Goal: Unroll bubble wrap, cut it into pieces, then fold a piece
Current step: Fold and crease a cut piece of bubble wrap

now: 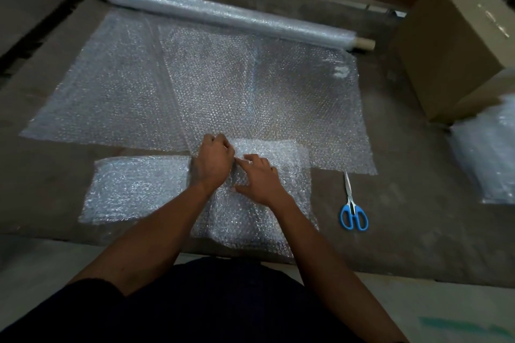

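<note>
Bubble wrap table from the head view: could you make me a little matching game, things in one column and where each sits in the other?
Things:
1. Blue-handled steel scissors
2. Long clear bubble wrap roll on a cardboard tube
3. Large brown cardboard box
4. Small folded bubble wrap piece

Places:
A. far edge of the spread sheet
B. under the left forearm's side, near edge
C. right of the hands, lying flat
D. far right, standing on the surface

Pairs: 1-C, 2-A, 3-D, 4-B

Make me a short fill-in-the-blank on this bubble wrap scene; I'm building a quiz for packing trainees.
1. The scissors have ____ handles.
2. The scissors lie to the ____ of the folded piece.
3. The roll lies at the ____ side of the mat.
4. The left hand and right hand both rest on the ____ piece.

Missing words: blue; right; far; folded
</note>
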